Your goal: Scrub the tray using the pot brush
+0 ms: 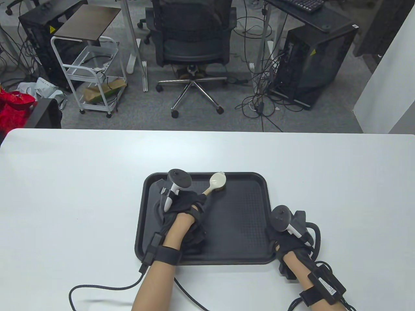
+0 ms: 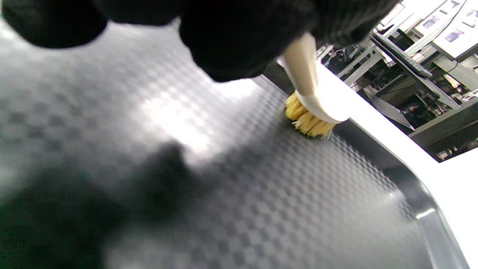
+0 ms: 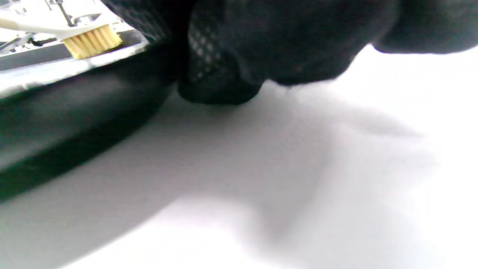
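White table point(image 1: 81, 181) carries a black textured tray point(image 1: 240, 220) near its front edge. Pot brush point(image 1: 216, 182) stands at the tray's far rim, yellow bristles point(image 2: 308, 121) down on the floor. Left hand point(image 1: 186, 207) grips its handle over the tray. Right hand point(image 1: 285, 235) rests at the tray's right edge, fingers point(image 3: 220, 87) touching table; grasp cannot be told.
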Available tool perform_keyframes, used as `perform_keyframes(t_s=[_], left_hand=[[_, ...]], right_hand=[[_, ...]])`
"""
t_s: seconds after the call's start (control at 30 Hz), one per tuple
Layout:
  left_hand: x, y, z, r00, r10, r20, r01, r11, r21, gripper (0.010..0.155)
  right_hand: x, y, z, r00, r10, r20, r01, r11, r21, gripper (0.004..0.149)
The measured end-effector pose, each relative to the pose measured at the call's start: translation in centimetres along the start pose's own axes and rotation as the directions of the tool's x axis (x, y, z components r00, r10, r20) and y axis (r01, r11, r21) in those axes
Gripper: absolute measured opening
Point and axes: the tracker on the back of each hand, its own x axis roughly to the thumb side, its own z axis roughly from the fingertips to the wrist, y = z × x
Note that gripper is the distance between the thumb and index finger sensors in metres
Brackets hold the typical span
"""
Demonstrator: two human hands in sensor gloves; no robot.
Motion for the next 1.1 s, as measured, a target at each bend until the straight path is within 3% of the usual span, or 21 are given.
perform_keyframes(t_s=[0.27, 0.9, 1.0, 1.1], left_hand=[[-2.2, 2.7, 0.0, 0.998, -0.014, -0.056, 0.012, 0.999, -0.044, 0.063], [-6.7, 7.5, 0.4, 0.975, -0.066, -0.211, 0.068, 0.998, 0.0, 0.063], [-7.9, 8.0, 0.2, 0.978, -0.01, -0.207, 0.001, 0.999, -0.044, 0.063], [-9.2, 8.6, 0.0, 0.974, 0.023, -0.225, -0.03, 0.999, -0.028, 0.063]], right_hand=[[0.0, 0.0, 0.0, 1.0, -0.003, 0.0, 0.003, 1.0, 0.002, 0.06], [0.0, 0.0, 0.0, 1.0, -0.004, 0.0, 0.004, 1.0, 0.002, 0.06], [0.0, 0.0, 0.0, 1.0, -0.003, 0.0, 0.003, 1.0, 0.001, 0.06], [-0.1, 0.0, 0.0, 1.0, -0.004, 0.0, 0.004, 1.0, 0.002, 0.06]])
